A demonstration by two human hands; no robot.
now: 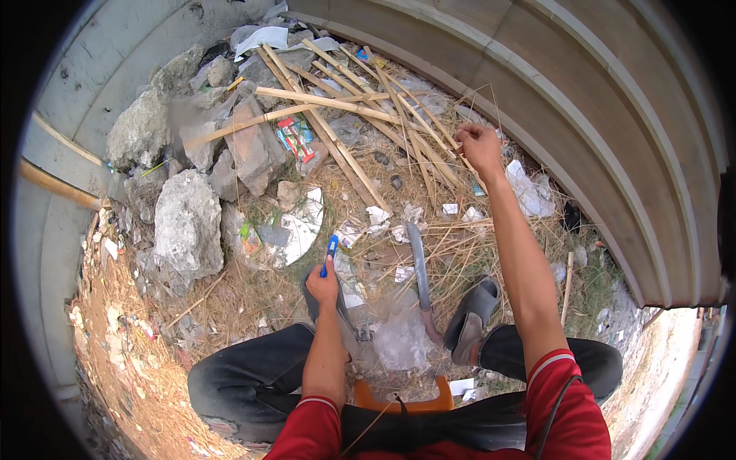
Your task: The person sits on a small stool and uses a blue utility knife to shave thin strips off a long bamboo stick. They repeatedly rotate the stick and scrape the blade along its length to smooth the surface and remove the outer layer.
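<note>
My left hand (322,288) is closed round a blue box cutter (330,255), which points away from me above the littered ground. My right arm reaches far forward, and my right hand (477,146) has its fingers curled together by the right end of a pile of split bamboo strips (345,157). Whether a strip or a thin stalk is pinched in those fingers is hard to make out. Between my feet lies a machete (420,264) with a long grey blade, its handle toward me.
Large broken rocks (188,222) stand at the left. A corrugated metal sheet (606,130) curves along the right, and a grey wall (69,100) bounds the left. A crumpled plastic bag (402,337) lies before an orange stool (406,397) beneath me. Paper scraps and dry straw cover the ground.
</note>
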